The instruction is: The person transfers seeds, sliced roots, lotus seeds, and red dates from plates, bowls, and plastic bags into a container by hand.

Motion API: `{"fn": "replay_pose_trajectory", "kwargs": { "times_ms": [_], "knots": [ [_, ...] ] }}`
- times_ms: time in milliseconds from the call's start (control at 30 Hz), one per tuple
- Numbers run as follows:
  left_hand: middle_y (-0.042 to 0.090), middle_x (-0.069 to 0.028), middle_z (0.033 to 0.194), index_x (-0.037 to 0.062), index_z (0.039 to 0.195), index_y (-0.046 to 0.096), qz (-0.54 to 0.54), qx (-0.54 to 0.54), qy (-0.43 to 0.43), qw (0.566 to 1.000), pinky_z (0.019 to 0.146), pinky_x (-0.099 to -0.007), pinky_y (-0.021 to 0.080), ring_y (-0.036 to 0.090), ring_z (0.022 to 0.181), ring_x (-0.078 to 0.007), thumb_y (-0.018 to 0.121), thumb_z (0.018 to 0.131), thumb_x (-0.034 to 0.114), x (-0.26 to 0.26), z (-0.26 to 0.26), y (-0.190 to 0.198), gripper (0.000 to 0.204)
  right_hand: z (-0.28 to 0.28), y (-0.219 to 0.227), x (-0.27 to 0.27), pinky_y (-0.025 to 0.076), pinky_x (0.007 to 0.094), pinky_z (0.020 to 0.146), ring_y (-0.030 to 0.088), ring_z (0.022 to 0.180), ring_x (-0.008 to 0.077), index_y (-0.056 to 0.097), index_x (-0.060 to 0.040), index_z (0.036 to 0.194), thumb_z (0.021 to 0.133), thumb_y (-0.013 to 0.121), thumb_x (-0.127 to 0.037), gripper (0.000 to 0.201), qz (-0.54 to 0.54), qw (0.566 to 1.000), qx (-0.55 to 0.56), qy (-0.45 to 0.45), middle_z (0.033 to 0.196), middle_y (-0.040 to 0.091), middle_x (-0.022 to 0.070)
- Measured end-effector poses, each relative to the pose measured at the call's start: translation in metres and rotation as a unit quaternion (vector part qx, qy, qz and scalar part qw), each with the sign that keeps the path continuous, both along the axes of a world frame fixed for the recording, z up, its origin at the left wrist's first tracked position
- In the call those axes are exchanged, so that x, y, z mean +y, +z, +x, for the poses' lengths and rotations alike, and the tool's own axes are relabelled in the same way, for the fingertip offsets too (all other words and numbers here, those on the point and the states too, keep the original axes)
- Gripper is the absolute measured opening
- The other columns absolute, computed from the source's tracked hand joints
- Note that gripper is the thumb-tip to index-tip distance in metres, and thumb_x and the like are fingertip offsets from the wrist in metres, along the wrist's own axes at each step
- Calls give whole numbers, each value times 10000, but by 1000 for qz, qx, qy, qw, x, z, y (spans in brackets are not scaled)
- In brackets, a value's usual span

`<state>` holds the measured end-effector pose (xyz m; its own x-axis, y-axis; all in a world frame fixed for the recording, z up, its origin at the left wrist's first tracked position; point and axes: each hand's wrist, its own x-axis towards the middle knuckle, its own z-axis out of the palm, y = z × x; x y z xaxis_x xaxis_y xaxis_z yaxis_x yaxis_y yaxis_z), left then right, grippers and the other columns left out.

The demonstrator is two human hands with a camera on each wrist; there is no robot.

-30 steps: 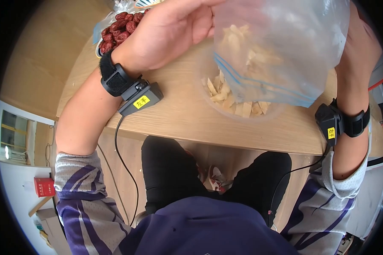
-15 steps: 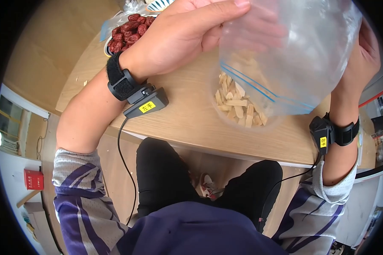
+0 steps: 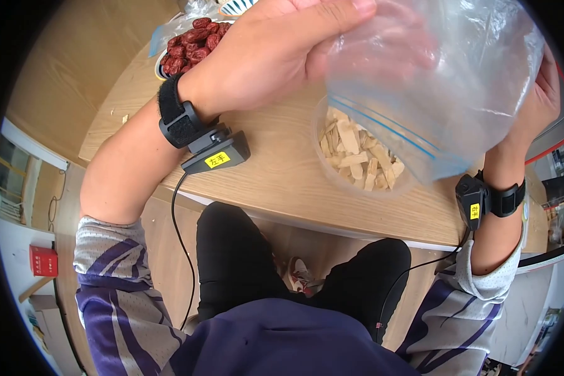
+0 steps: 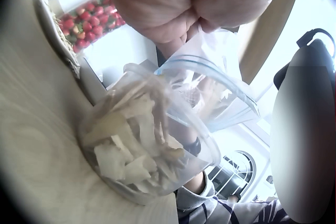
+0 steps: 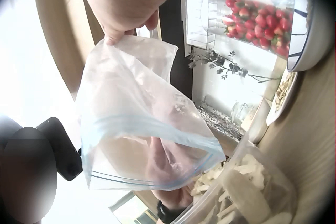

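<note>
Between both hands hangs a clear zip bag (image 3: 445, 81), its blue-lined mouth facing down over a clear plastic tub (image 3: 318, 135). No pale pieces show inside the bag. A heap of pale dried slices (image 3: 357, 153) lies in the tub. My left hand (image 3: 263, 59) pinches the bag's left side, thumb in front and fingers showing through the film behind. On the other side my right hand (image 3: 536, 113) grips the bag; in the right wrist view its fingertips pinch the film near the top. The bag's mouth overlaps the tub's right rim in the head view.
Dark red dried dates (image 3: 194, 47) are piled on a plate at the back left, beside crumpled clear plastic. Behind stands a striped dish (image 3: 237, 6). In the right wrist view, a small dish (image 5: 283, 95) of pale pieces sits past the tub. The table's front edge (image 3: 307, 222) runs before the knees.
Pale pieces seen through the bag a second ago no longer show in it. The bag has shifted right, and more of the tub's heap is visible. Both hands keep their hold.
</note>
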<state>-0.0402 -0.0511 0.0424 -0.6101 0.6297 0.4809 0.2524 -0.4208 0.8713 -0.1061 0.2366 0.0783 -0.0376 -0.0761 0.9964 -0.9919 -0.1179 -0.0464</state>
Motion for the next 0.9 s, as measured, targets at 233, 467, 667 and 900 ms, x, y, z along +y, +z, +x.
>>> {"fn": "replay_pose_trajectory", "kwargs": {
  "times_ms": [233,467,667,900],
  "knots": [
    [569,-255,1741,-70,1737,450,7,13,-12,1000,1354,-479,484,594,1593,-329,437,1288,243,0,-1,-1,547,-4,2,-1,647,280,956,788,1118,148,762,1,1410,1124,753,-74,296,-6,1000,-13,-3,1305,818,73],
    [789,-15,1306,68,1439,749,-33,133,130,982,1129,-336,542,719,1240,-144,733,1185,330,10,14,-3,365,-16,2,0,630,274,959,773,1114,138,757,18,1416,1133,753,-101,307,-35,996,-81,16,1304,808,75],
    [789,-166,1448,1,1495,737,-235,419,188,857,1239,-476,515,722,1386,-324,904,896,55,-10,20,10,624,-63,-8,43,615,269,961,761,1112,130,753,32,1421,1141,754,-125,321,-157,913,-360,109,1303,799,77],
    [789,-134,1402,29,1390,827,-297,406,145,852,1169,-486,517,688,1309,-332,930,852,68,-10,26,9,550,-97,-32,86,591,274,950,735,1101,127,761,49,1420,1130,779,-165,361,-160,866,-465,-87,1279,787,72]
  ]
}}
